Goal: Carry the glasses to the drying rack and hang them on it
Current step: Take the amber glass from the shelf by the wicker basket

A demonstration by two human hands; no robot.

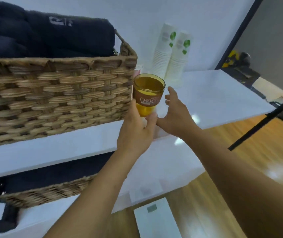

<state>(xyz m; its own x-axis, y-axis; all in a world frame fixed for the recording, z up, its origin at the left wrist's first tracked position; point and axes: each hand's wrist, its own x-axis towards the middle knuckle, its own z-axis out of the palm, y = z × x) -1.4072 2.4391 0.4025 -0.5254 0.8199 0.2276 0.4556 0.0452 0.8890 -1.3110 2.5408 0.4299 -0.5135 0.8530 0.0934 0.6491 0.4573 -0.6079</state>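
An amber glass (148, 93) with a brown label stands upright just right of the wicker basket on the white shelf. My left hand (135, 133) grips the glass around its lower part from below. My right hand (175, 112) hovers beside the glass on its right, fingers spread and holding nothing. No drying rack is in view.
A large wicker basket (54, 93) filled with dark towels fills the shelf's (214, 100) left side. Two stacks of white paper cups (171, 54) stand behind the glass. A second basket (39, 191) sits on the shelf below. A black bar (264, 117) slants at right above the wooden floor.
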